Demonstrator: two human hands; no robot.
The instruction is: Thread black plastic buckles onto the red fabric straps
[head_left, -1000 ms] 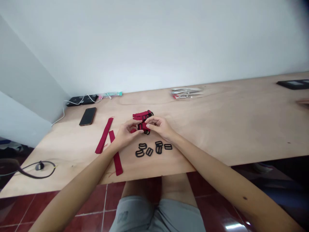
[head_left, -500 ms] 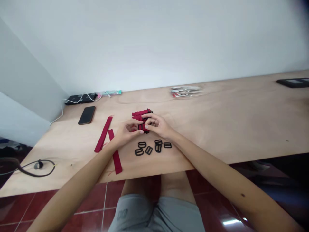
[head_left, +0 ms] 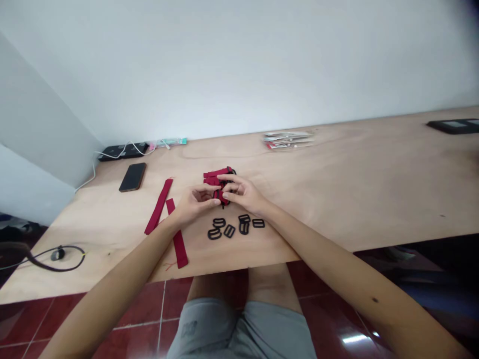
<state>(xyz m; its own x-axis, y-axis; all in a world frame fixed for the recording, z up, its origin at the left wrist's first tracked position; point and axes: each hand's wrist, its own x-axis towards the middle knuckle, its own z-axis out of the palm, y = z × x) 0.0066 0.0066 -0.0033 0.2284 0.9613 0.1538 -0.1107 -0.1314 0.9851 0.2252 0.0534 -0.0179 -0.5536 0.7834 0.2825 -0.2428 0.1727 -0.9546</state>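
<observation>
My left hand [head_left: 198,200] and my right hand [head_left: 242,193] meet near the middle of the wooden table. Between their fingertips is a small red strap piece with black parts [head_left: 221,197], pinched from both sides. Just behind it lie more red strap pieces [head_left: 216,174] with black buckles, partly hidden by my fingers. Several loose black buckles [head_left: 229,231] lie in front of my hands. On the left are two red strips, one [head_left: 159,207] lying free and the other [head_left: 180,248] partly covered by my left forearm.
A phone [head_left: 132,177] lies at the back left, near black boxes [head_left: 123,151] with a white cable. Plastic packets [head_left: 287,140] rest by the wall. A black device [head_left: 453,126] is at the far right, and a black cable loop [head_left: 67,258] at the left edge.
The held piece has turned slightly between my fingers, and a small dark tip now shows below it. Both hands stay almost in place; the whole view has shifted slightly.
</observation>
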